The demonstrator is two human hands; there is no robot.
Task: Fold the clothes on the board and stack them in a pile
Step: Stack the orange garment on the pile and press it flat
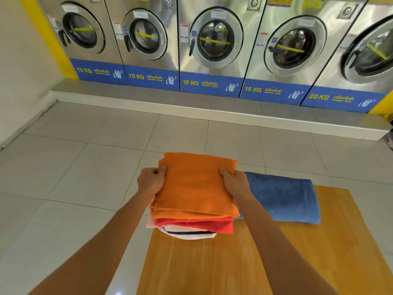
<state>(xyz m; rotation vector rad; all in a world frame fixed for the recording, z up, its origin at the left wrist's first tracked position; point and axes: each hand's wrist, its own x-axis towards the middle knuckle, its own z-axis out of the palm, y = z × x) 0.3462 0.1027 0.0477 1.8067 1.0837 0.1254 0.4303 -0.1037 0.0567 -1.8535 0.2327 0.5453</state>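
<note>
Left hand: grip clamped on the left edge of the orange cloth, thumb on top near the far corner, fingers curled under the edge
Right hand: grip clamped on the right edge of the same cloth, thumb on top, the other fingers hidden beneath it
Orange cloth: folded flat into a rough rectangle, several layers showing at the near edge, lying on top of the pile and held at both sides; its far part reaches out past the bench edge over the floor
Pile: under the orange cloth a red piece, a pale pink edge peeping out at the left, and a white piece with a dark stripe at the bottom; it stands at the far left corner of the bench
Blue towel: folded, thick, lying on the bench just right of the pile, behind the right wrist
Bench: light wood board with bare surface in the near part
Floor: pale glossy tiles
Washing machines: a row of steel front-loaders on a raised step along the far wall, blue panels marked 10 KG, 15 KG and 20 KG
</note>
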